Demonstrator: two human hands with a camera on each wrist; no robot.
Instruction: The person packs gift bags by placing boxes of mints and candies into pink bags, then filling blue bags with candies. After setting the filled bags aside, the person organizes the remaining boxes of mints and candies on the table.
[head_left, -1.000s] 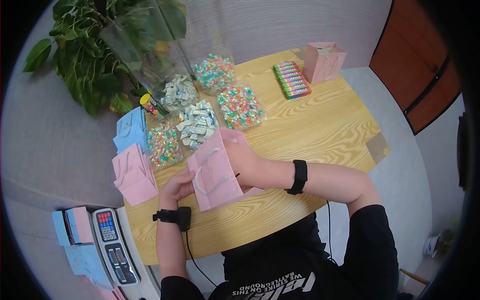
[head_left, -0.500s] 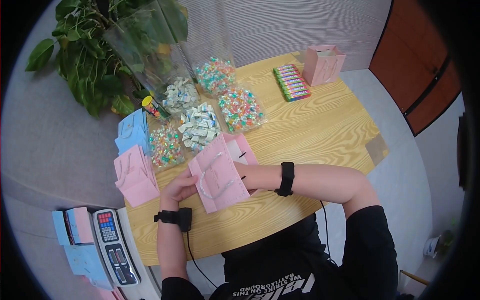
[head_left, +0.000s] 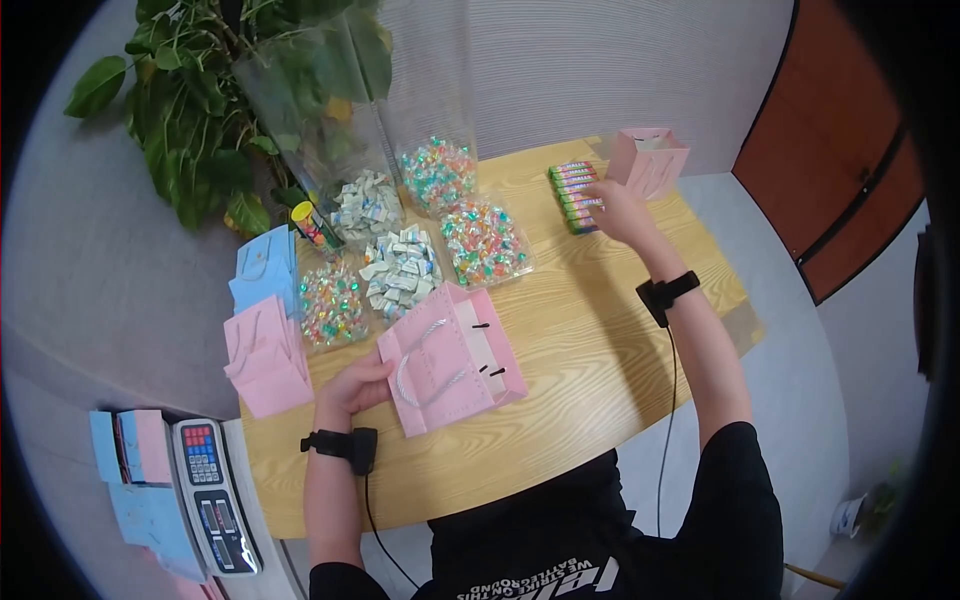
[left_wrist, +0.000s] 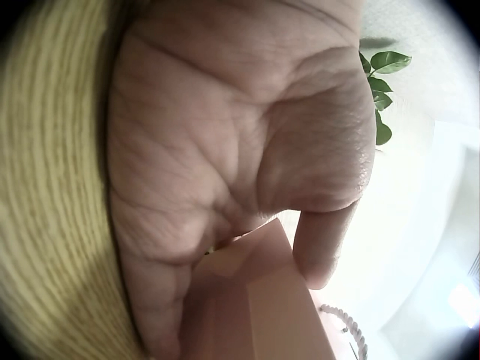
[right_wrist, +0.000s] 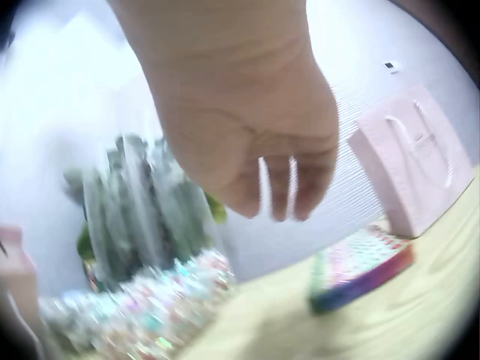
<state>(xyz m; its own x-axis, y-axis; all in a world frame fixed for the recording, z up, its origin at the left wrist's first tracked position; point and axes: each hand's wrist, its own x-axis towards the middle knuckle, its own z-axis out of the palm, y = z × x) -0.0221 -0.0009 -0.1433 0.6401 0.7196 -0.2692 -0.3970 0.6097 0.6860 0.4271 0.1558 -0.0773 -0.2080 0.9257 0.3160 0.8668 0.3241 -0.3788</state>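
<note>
My left hand (head_left: 358, 386) grips the bottom end of a pink paper bag (head_left: 440, 375), thumb on its front; the bag lies tilted, its mouth facing right. In the left wrist view the thumb and fingers of the hand (left_wrist: 240, 135) are on either side of the bag (left_wrist: 247, 300). My right hand (head_left: 622, 214) is over the row of Halls packs (head_left: 575, 190). The right wrist view shows the hand (right_wrist: 255, 142) above the packs (right_wrist: 364, 266), fingers loosely bent with nothing seen in them.
Bags of wrapped candies (head_left: 485, 242) and white packets (head_left: 402, 272) stand at the back left, beside a yellow-capped tube (head_left: 312, 224). Folded blue bags (head_left: 263, 272) and pink bags (head_left: 264, 362) lie at the left edge. Another pink bag (head_left: 648, 165) stands at the far right.
My right hand has come out of the pink bag and moved away to the far right, over the Halls packs. My left hand keeps its grip on the bag.
</note>
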